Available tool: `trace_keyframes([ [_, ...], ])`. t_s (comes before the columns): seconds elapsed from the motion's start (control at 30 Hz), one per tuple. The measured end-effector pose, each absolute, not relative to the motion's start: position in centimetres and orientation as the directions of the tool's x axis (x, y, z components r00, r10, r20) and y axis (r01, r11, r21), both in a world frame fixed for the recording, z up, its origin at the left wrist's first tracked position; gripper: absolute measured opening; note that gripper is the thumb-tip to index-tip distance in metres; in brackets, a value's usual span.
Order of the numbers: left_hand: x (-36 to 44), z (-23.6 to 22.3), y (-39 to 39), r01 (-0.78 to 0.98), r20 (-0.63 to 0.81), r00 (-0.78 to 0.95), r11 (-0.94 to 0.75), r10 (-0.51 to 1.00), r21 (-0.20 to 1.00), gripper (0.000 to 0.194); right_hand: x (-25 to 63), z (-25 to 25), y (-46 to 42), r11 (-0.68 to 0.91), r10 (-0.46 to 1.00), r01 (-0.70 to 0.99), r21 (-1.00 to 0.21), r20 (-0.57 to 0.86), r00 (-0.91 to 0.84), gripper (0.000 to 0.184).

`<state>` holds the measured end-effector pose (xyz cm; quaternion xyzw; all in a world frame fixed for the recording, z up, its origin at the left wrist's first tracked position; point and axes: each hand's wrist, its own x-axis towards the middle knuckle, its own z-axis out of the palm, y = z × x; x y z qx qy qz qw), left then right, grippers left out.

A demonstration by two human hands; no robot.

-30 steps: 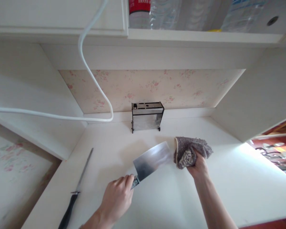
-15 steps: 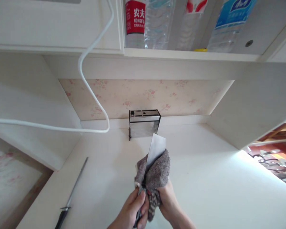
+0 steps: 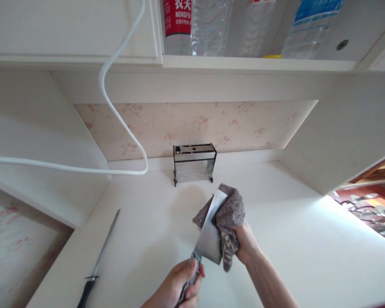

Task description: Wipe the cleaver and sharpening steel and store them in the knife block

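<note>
A kitchen cleaver (image 3: 208,240) points up and away from me, its broad steel blade tilted to the right. My left hand (image 3: 183,283) is wrapped around its dark handle. Bunched in my right hand (image 3: 244,244) is a grey-brown cloth (image 3: 232,209), folded around the upper part of the blade so that it shows on both sides. My right fingers are mostly hidden by the cloth. Low on the left, a sharpening steel (image 3: 102,252) with a black handle lies on the white counter (image 3: 141,222).
A metal knife block (image 3: 194,164) with a slotted top stands against the back wall. A white cable (image 3: 123,122) hangs in front at the left. Above, several bottles (image 3: 177,28) stand on a cupboard shelf (image 3: 244,63). White side panels (image 3: 336,132) flank the counter.
My right hand has moved up and right with the cloth, away from my left hand, baring the lower blade. The cleaver now leans further right. My left hand keeps its grip on the handle.
</note>
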<state>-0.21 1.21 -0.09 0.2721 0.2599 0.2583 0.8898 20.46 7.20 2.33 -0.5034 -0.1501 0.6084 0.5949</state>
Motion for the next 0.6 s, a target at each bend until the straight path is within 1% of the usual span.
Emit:
trace_keyframes([
  [0.1,-1.0,-0.9,0.7,-0.271,-0.294,0.762,0.696,0.578,0.665,0.046,22.4,2.4,8.9,-0.214,0.867,-0.609,-0.764,-0.436,0.242,0.042],
  [0.17,-1.4,-1.0,0.3,-0.252,-0.299,0.739,0.659,0.604,0.708,0.044,23.6,2.5,10.1,-0.155,0.878,-0.618,-0.770,-0.395,0.271,0.042],
  [0.3,-2.6,-0.4,-0.2,-0.140,-0.357,0.628,0.552,0.691,0.822,0.045,26.0,2.2,11.2,0.021,0.869,-0.617,-0.787,-0.291,0.400,0.031],
  [0.37,-3.3,0.3,-0.2,-0.122,-0.379,0.565,0.528,0.733,0.840,0.044,27.1,1.7,10.9,0.079,0.875,-0.634,-0.770,-0.251,0.414,0.026],
  [0.43,-3.9,1.2,0.1,-0.145,-0.391,0.507,0.523,0.768,0.840,0.042,27.7,1.0,9.8,0.075,0.906,-0.655,-0.752,-0.223,0.359,0.024],
  [0.5,-4.0,2.3,0.6,-0.126,-0.394,0.429,0.486,0.813,0.865,0.042,27.4,0.2,8.3,0.020,0.927,-0.676,-0.737,-0.240,0.289,0.026],
  [0.53,-3.9,3.0,0.8,-0.084,-0.391,0.373,0.450,0.841,0.889,0.042,26.9,-0.3,7.5,-0.024,0.930,-0.687,-0.726,-0.269,0.252,0.028],
  [0.6,-3.3,4.3,1.3,0.060,-0.352,0.256,0.349,0.900,0.935,0.042,25.3,-1.2,5.7,-0.132,0.925,-0.704,-0.698,-0.342,0.166,0.036],
])
